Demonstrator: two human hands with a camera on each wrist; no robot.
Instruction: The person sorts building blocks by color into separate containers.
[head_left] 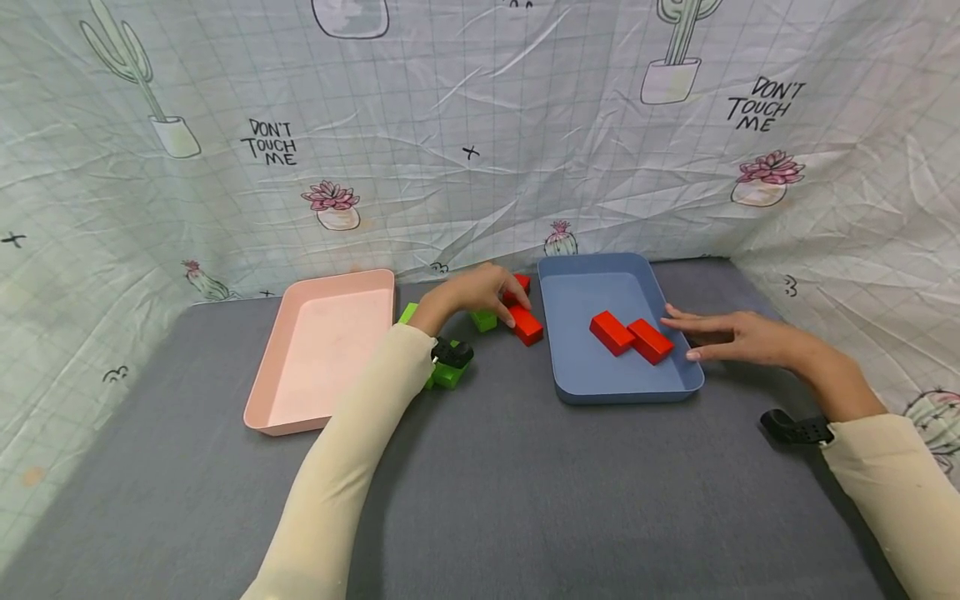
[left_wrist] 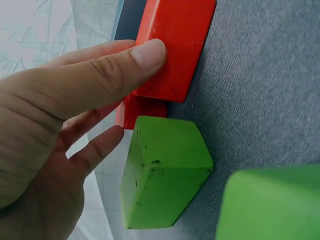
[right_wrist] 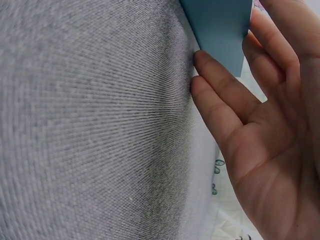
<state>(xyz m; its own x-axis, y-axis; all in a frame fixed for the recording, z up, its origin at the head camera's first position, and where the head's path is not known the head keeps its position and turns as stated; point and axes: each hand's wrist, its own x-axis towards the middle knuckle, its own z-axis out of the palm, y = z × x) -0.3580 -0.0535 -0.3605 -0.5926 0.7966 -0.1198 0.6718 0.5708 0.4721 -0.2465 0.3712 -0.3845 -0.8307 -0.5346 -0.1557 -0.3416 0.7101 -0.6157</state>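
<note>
Starting closest to us, we see two cream sleeves (head_left: 337, 492) reaching over a dark gray cloth surface (head_left: 525, 500), a black wristband (head_left: 454, 354) showing at each cuff. Further in, on our left, we have a pink tray (head_left: 322, 358), and between it and the other tray a bright green block (head_left: 450, 377) lies partly hidden under the left wrist, with more green beside it. On our right, the right hand (head_left: 738, 337) has its fingers mostly straight and parted, resting at the right side of a blue tray (head_left: 592, 379). Inside that tray we see a slanted pair of red blocks (head_left: 611, 332), just left of those fingertips. Our left hand (head_left: 480, 287) pinches a red rectangular block (head_left: 528, 327) between thumb and fingers, left of the blue tray and near its wall. From the left wrist, we see the thumb laid across the block's face close to one end, the rest extending beyond the thumb; we cannot tell whether it touches the cloth. Behind it sits another red block (head_left: 517, 287), partly covered by the hand, and near both stands a scuffed green block (left_wrist: 165, 170). Farthest off, we face a pale grid-print backdrop (head_left: 420, 125) with potted cacti.
</note>
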